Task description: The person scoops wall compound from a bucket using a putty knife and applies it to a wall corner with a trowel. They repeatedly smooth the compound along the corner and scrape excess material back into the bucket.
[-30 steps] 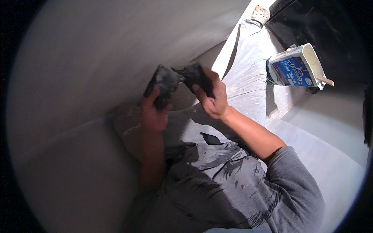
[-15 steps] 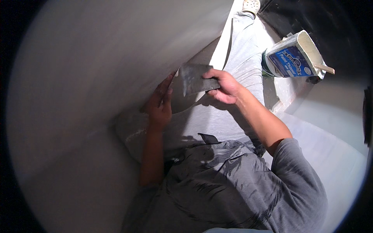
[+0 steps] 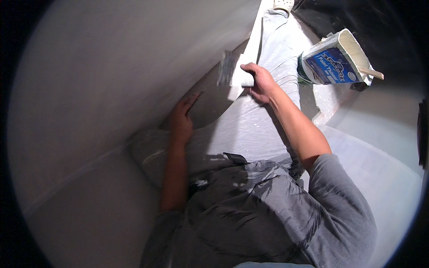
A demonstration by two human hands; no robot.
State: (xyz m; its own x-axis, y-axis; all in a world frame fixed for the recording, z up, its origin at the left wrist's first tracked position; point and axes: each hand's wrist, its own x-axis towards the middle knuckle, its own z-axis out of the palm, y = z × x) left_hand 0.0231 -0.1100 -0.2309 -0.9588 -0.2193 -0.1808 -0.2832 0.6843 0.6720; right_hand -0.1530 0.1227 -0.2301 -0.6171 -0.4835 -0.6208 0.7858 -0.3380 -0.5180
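Note:
My right hand [image 3: 261,85] is closed on a flat grey scraper-like piece [image 3: 230,67], held over my stretched-out leg in light grey trousers [image 3: 281,49]; motion blurs the piece. My left hand [image 3: 183,111] is in shadow beside the curved pale wall [image 3: 111,62], fingers extended and pointing up to the right, holding nothing that I can make out. Whether it touches the wall I cannot tell.
A pale plastic bucket [image 3: 353,44] with a blue label and a wooden stick [image 3: 374,73] leans right of my leg, before a glossy dark panel [image 3: 375,22]. A cream perforated shoe [image 3: 283,4] is at the top. Pale curved surfaces surround me.
Earlier each hand gripped a dark piece; now only my right hand visibly holds one. My right hand has moved upward with it, away from my left, whose fingers have straightened.

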